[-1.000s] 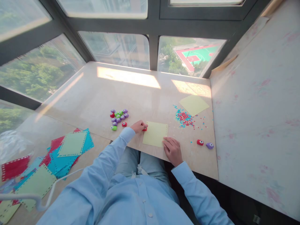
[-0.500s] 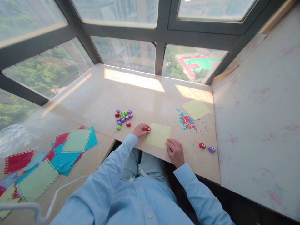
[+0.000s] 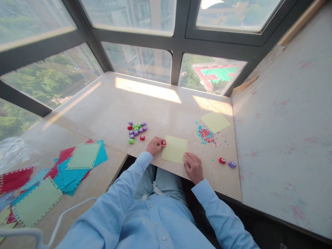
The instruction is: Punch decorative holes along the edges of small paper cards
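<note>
A plain pale yellow sheet of paper (image 3: 175,148) lies on the table in front of me, near its front edge. My left hand (image 3: 155,145) is closed on a small red craft punch (image 3: 163,143) with an eye-like white and black spot, at the sheet's left edge. Whether the paper is inside the punch's slot is too small to tell. At the lower right edge of the same sheet, my right hand (image 3: 194,166) holds the paper, fingers together and slightly bent; its thumb is partly hidden.
Several punches (image 3: 136,130) stand grouped left of the sheet. A red punch (image 3: 222,160) and a purple punch (image 3: 232,164) sit at right, near confetti (image 3: 206,134) and another yellow sheet (image 3: 215,121). Edge-punched coloured sheets (image 3: 84,155) and a white cable (image 3: 61,216) are at left.
The view has shifted slightly. Both hands keep their places at the sheet, with the red craft punch still in my left hand at its left edge.
</note>
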`<control>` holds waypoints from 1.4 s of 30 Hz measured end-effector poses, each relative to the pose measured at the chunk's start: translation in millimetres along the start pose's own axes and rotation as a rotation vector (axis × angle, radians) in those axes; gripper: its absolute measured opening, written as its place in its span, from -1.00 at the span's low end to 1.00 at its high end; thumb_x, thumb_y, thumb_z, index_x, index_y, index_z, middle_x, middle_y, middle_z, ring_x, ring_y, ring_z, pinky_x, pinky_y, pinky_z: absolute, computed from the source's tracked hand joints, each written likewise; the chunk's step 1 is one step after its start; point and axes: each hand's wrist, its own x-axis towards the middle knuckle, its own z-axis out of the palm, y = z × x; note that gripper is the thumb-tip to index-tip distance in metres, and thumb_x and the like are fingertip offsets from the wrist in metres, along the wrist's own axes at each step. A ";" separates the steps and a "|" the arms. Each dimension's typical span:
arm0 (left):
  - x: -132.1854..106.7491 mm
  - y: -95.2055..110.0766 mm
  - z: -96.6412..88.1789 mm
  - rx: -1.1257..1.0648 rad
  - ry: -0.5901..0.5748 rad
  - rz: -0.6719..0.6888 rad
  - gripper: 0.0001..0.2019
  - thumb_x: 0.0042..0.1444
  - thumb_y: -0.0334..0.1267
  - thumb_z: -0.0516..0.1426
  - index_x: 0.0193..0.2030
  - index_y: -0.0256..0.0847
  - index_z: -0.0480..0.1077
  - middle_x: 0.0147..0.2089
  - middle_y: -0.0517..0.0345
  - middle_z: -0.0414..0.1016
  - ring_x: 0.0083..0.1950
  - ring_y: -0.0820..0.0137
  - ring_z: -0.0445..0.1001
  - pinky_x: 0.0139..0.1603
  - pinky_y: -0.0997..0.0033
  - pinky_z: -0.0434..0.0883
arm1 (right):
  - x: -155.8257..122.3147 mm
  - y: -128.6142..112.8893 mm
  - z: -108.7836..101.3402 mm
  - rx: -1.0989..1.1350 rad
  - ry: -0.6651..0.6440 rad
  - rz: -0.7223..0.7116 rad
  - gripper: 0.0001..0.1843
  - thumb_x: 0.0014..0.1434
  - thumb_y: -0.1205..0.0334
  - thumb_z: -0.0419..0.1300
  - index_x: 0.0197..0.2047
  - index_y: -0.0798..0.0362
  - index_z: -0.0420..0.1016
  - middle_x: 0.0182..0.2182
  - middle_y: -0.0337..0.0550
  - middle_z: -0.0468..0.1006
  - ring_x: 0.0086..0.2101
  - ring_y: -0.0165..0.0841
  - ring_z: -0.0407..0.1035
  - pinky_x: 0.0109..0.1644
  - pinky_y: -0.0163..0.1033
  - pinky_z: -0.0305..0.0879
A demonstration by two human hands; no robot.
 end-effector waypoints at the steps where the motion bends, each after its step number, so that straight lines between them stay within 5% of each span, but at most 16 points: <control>1: -1.0 1.2 0.9 -0.008 -0.008 0.005 -0.70 -0.02 -0.33 0.24 -0.09 -0.16 0.55 -0.07 0.06 0.51 -0.17 0.35 0.50 -0.03 0.27 0.48 | -0.2 0.0 0.2 -0.015 -0.013 -0.012 -0.69 0.29 0.26 0.06 0.03 0.02 0.52 0.04 -0.01 0.56 0.08 -0.18 0.37 0.12 -0.01 0.26; 10: -6.3 10.1 8.2 -0.184 -0.080 0.000 -0.66 0.01 -0.31 0.24 -0.03 -0.20 0.50 -0.04 0.05 0.58 -0.12 0.32 0.55 0.00 0.28 0.50 | 0.3 -4.1 -0.8 -0.151 -0.138 -0.088 -0.67 0.32 0.19 0.08 0.10 -0.02 0.48 0.17 -0.04 0.46 0.19 -0.13 0.27 0.17 -0.02 0.15; 30: 9.0 2.1 4.5 -0.099 -0.045 0.008 -0.70 -0.07 -0.41 0.24 -0.13 -0.21 0.56 -0.14 0.06 0.59 -0.20 0.30 0.54 -0.05 0.25 0.50 | 2.1 -8.7 -4.1 -0.151 -0.171 -0.048 -0.69 0.34 0.20 0.07 0.07 -0.02 0.51 0.18 -0.07 0.46 0.20 -0.18 0.27 0.19 -0.06 0.10; 38: 5.8 -6.0 10.8 -0.447 -0.044 -0.027 -0.65 -0.10 -0.34 0.30 -0.10 -0.25 0.51 -0.14 0.01 0.60 -0.16 0.27 0.57 -0.02 0.17 0.49 | 0.4 -2.2 -3.2 0.013 -0.118 0.007 -0.67 0.32 0.18 0.08 0.11 -0.02 0.48 0.15 -0.03 0.48 0.19 -0.17 0.29 0.22 0.01 0.16; 42: -1.5 -2.7 8.1 -0.652 -0.105 -0.004 -0.57 -0.14 -0.22 0.37 -0.09 -0.28 0.49 -0.14 -0.02 0.60 -0.11 0.25 0.58 0.00 0.17 0.49 | 1.6 -1.4 -4.0 0.285 0.045 0.238 -0.51 0.27 0.07 0.14 0.23 0.04 0.34 0.20 0.08 0.40 0.21 -0.16 0.24 0.28 0.09 0.17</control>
